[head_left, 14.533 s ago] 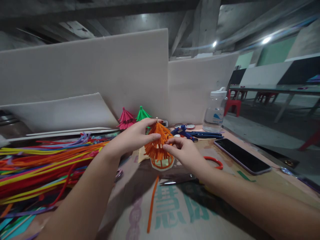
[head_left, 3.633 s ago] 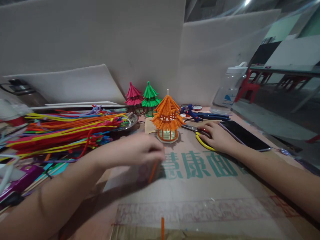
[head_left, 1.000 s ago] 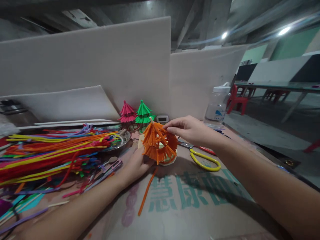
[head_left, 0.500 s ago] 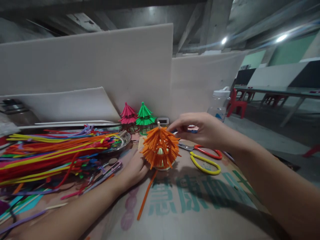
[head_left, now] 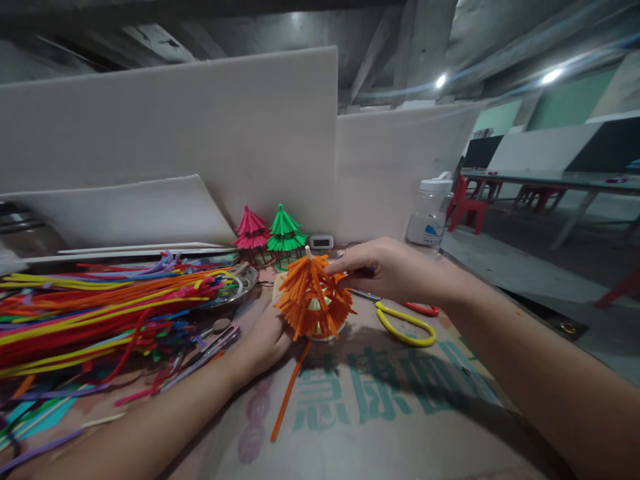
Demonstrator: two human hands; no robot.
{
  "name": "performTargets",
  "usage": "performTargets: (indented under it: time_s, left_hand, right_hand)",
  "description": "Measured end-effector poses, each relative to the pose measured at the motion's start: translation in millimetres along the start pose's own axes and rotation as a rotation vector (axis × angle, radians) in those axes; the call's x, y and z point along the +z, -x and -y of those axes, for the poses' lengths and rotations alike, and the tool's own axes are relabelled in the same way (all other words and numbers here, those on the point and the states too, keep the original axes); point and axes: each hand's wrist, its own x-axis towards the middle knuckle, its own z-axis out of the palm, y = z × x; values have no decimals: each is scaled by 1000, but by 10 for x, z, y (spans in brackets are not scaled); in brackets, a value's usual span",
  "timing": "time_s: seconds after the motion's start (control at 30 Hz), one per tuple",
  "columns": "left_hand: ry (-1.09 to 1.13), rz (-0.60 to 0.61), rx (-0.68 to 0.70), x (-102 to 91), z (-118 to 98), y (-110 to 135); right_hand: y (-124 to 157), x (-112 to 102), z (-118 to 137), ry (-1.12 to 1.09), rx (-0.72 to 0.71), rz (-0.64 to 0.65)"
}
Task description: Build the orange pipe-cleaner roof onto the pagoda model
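An orange pipe-cleaner pavilion (head_left: 314, 300) stands on the printed cardboard sheet (head_left: 380, 427). My left hand (head_left: 264, 337) wraps its lower left side, fingers tucked behind the model's base. From the right, my right hand (head_left: 387, 268) pinches the upper roof strands with thumb and forefinger. A loose orange pipe cleaner (head_left: 287, 395) lies on the cardboard just below the model.
A pink pavilion (head_left: 250, 232) and a green pavilion (head_left: 285, 232) stand against the white foam board. A big pile of coloured pipe cleaners (head_left: 100, 313) fills the left. Scissors with yellow and red handles (head_left: 405, 320) lie to the right. A plastic bottle (head_left: 430, 212) stands behind.
My right hand has come back down onto the orange roof from just above it. The model has tilted slightly to the left. My left hand stays at its base.
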Motion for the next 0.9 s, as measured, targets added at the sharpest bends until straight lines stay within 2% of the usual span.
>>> performTargets:
  time_s: [0.2,0.37,0.57,0.67,0.8,0.87,0.9]
  left_hand:
    - [47,34,-21,37,39,32]
    - [35,23,-15,14,25,31]
    - [26,21,-33,26,44,31]
    - [25,36,-61,39,67,41]
    - [3,81,-72,36,93,57]
    - [3,91,-72,31,98,59]
    - [4,91,-70,29,97,58]
  right_hand:
    - [3,21,-15,57,-118,-47]
    - [-4,10,-20,39,-108,-106]
    - [33,-175,-106,116,110,-231]
    - [96,-351,-282,184,249,-360]
    - [193,-537,-552,445,486,-476]
    - [213,-556,-582,489,506,-510]
    - [209,-540,-553,437,465,-514]
